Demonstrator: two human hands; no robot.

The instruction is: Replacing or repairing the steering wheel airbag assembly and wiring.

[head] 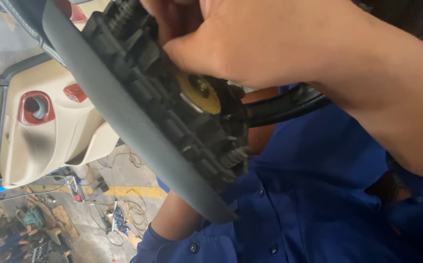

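Right hand [250, 44] is curled over the back of a black airbag module [172, 122] — fingertips pressing near its yellow connector [199, 92]. Left hand's hidden behind it, can't tell its grip. Beige car door [41, 131] far left.

One grey steering-wheel cover panel [138, 131], one yellow round part [199, 92], one beige car door [41, 122], two hands [279, 44]

Blue buttoned shirt [309, 204] with dark buttons, short sleeve cuffed; bare hands [250, 44].
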